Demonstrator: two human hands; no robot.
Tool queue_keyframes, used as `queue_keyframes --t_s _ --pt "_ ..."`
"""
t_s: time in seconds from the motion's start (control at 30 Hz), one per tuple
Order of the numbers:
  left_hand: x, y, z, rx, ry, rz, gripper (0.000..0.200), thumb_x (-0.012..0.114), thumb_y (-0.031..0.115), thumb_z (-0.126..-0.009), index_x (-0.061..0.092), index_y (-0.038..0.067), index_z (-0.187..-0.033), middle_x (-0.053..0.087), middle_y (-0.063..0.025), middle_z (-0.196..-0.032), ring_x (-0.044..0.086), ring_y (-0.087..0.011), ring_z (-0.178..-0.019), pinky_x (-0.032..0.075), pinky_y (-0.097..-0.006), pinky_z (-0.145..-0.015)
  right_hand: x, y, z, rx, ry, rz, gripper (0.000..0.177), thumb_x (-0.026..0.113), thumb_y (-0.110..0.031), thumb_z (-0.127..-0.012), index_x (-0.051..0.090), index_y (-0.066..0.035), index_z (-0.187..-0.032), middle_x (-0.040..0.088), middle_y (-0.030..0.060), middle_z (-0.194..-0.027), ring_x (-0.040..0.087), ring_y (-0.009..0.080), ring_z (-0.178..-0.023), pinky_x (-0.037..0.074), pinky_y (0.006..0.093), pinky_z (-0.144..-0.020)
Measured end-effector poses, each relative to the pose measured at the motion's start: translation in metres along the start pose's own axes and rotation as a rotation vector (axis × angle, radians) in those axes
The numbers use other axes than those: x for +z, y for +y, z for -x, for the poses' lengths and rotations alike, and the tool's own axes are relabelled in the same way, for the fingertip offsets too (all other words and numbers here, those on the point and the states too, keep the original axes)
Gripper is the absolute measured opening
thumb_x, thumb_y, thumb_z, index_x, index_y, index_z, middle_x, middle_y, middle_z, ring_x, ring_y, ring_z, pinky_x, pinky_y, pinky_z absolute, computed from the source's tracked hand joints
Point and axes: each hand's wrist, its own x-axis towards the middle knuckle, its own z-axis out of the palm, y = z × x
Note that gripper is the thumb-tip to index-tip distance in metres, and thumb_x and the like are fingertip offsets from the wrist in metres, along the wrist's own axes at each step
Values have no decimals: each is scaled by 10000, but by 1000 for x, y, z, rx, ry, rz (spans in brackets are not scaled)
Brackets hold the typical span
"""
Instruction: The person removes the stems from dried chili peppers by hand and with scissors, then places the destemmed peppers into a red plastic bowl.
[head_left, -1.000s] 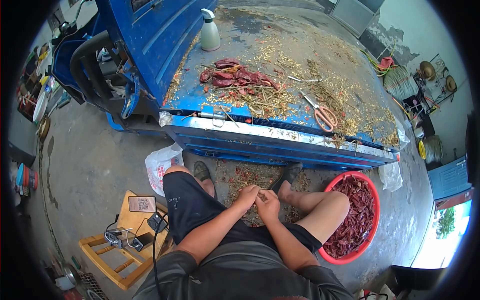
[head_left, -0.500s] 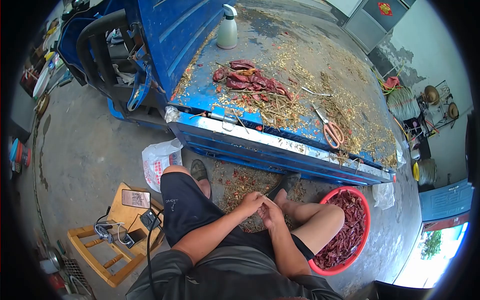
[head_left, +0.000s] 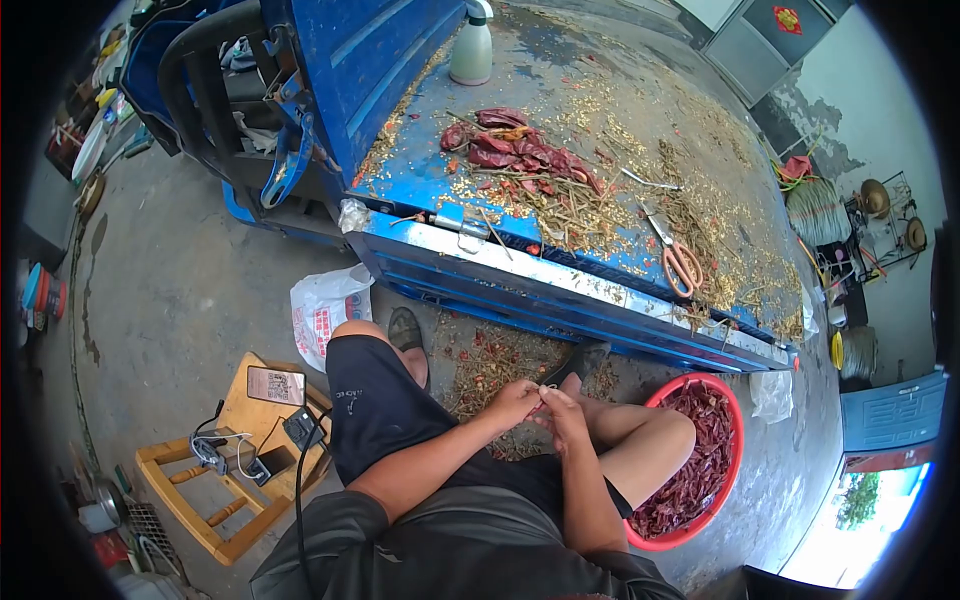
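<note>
My left hand (head_left: 514, 403) and my right hand (head_left: 563, 415) meet over my lap, fingertips pinched together. A small pale thing (head_left: 549, 388) shows between the fingertips, too small to name. In front of them, dried red chili peppers (head_left: 535, 158) lie in a loose heap on the blue truck bed, among stalks and scattered pale seeds. Scissors with orange handles (head_left: 682, 268) rest near the bed's edge, apart from both hands. Beside my right knee stands a red basin (head_left: 739, 445) full of dark red dried chilies (head_left: 700, 425).
A spray bottle (head_left: 471, 50) stands on the bed by its blue side wall. The lowered tailgate (head_left: 560, 280) runs across in front of my feet. At my left are a wooden stool (head_left: 160, 470) bearing a phone (head_left: 277, 385) and cables, and a white plastic bag (head_left: 312, 305).
The view has shifted slightly, moving the truck bed up and right in the picture. My hands stay together, with the fingers slightly rearranged and the small pale thing now showing between them.
</note>
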Motion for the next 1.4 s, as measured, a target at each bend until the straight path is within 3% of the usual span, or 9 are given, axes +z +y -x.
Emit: queue_keyframes --t_s 0.23,0.5,0.57,0.73,0.8,1.0,1.1,1.27,1.4 --pt "-1 4 -2 38 -34 -128 194 603 181 -945 641 4 -1013 610 -26 -779 550 -88 -652 435 -250 -570 2 -10 3 -427 40 263 147 727 -169 -884 738 -47 -965 716 18 -1011 627 92 -851 462 237 -669" --pt "1 19 7 12 -54 -85 205 609 210 -946 642 23 -1023 628 -18 -813 562 -80 -688 429 -234 -581 -7 -10 -8 -268 -26 160 90 702 -111 -896 719 -23 -891 698 50 -966 628 123 -834 490 251 -719" --pt "2 32 13 21 -61 -90 199 610 210 -947 640 26 -1017 628 -14 -817 561 -76 -688 427 -231 -580 -6 -12 -7 -498 -127 142 66 696 -67 -895 707 -10 -863 667 54 -962 625 137 -844 504 277 -785" --pt "2 26 12 25 -31 -16 190 583 232 -953 630 48 -958 619 -2 -804 551 -65 -642 415 -222 -545 -1 -28 1 -530 -213 238 59 705 -45 -888 704 12 -870 620 62 -989 620 160 -930 498 292 -846" --pt "3 14 12 14 -16 -50 189 577 236 -953 628 55 -951 611 0 -793 555 -69 -639 416 -224 -539 3 -26 -2 -589 -158 466 65 717 -52 -883 715 12 -894 630 68 -993 613 163 -956 490 288 -859" --pt "-4 10 17 -51 -6 -141 164 574 230 -939 621 73 -926 594 7 -769 579 -90 -643 425 -240 -527 -8 -16 -9 -466 -174 444 100 741 -87 -873 723 12 -869 648 60 -958 609 150 -909 480 283 -820" --pt "-2 18 24 -72 -46 -139 165 570 234 -939 627 78 -939 596 12 -771 584 -89 -655 422 -231 -539 -13 -8 -14 -626 -73 683 135 745 -102 -873 704 2 -797 649 56 -941 601 144 -856 467 274 -779" --pt "6 40 32 -41 -93 -112 235 576 313 -984 649 90 -998 595 21 -769 551 -57 -651 405 -209 -562 -3 -3 -7 -226 -90 -238 123 680 -157 -927 660 -80 -833 661 19 -854 618 135 -791 469 274 -739" --pt "15 47 29 8 -71 -31 255 567 340 -999 643 98 -976 567 29 -747 502 -43 -585 359 -202 -506 6 -12 -3 -157 -171 -422 114 658 -198 -938 631 -96 -896 674 27 -849 637 158 -775 503 289 -693"
